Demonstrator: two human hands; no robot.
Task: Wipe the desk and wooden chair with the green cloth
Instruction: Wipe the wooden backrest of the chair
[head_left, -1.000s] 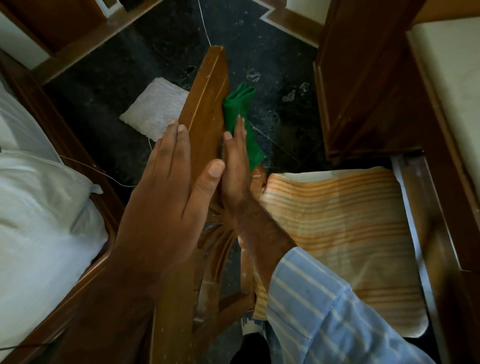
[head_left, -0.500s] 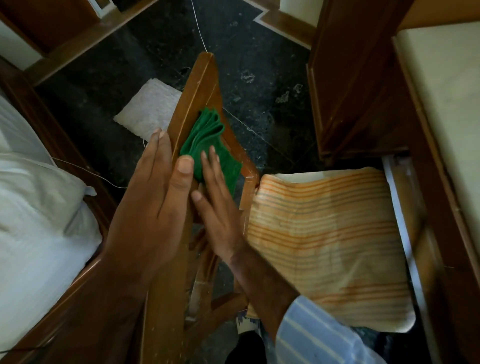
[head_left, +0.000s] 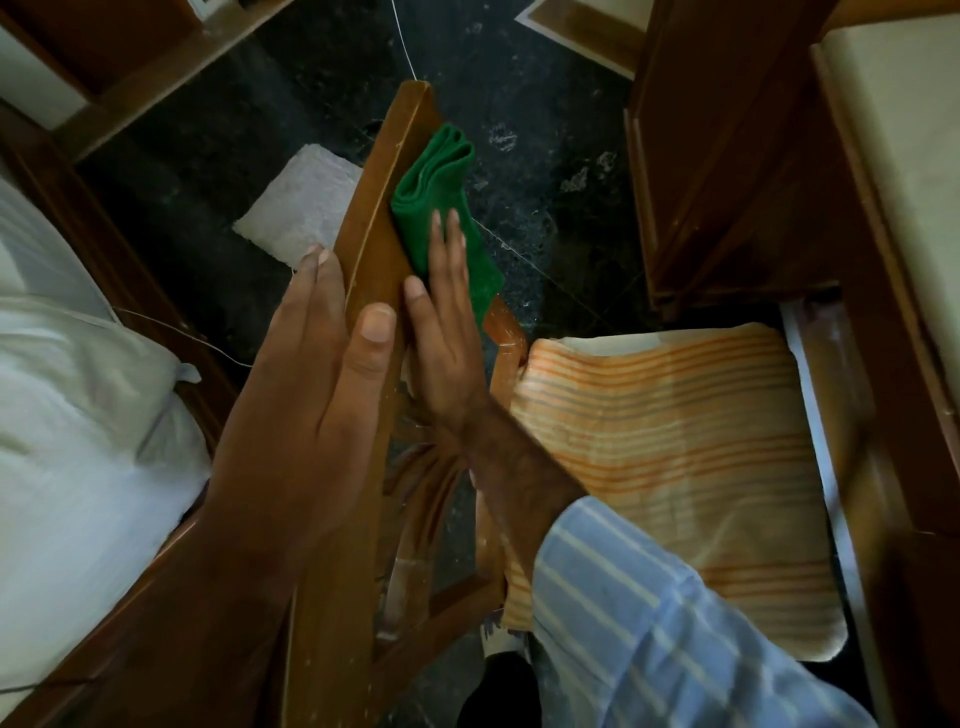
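Observation:
The wooden chair (head_left: 379, 218) stands below me with its backrest top rail running up the middle of the view. A folded green cloth (head_left: 436, 208) lies flat against the seat side of that rail. My right hand (head_left: 441, 332) presses the cloth onto the wood with flat fingers. My left hand (head_left: 317, 384) grips the rail from the other side, thumb over the top edge. The chair seat carries an orange-striped cushion (head_left: 675, 447). The desk (head_left: 893, 171) stands at the right with a pale top.
A bed with white bedding (head_left: 78, 405) sits close on the left. A white mat (head_left: 301, 208) lies on the dark floor beyond the chair. A thin white cable (head_left: 405, 47) runs across the floor. Wooden furniture panels (head_left: 717, 171) rise at the right.
My right hand and the green cloth slid back up along the chair's top rail, away from my left hand. My left hand stays on the rail.

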